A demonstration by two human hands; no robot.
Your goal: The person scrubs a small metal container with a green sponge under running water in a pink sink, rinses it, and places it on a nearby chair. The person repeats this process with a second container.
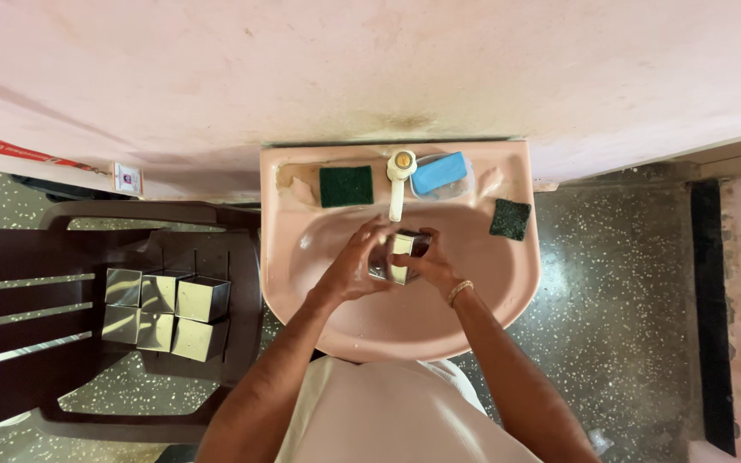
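Over the bowl of a pink wash basin (508,283), both my hands hold a small square steel container (401,255) just below the white tap (399,182). My left hand (355,261) wraps its left side with fingers spread over the top. My right hand (429,262), with a bangle at the wrist, grips its right side. Part of the container is hidden by my fingers.
A green scrub pad (346,185) and a blue soap bar (439,172) lie on the basin's back ledge; another green pad (510,219) sits on its right rim. A dark plastic chair (62,257) at left carries several square steel containers (166,310). Speckled floor lies to the right.
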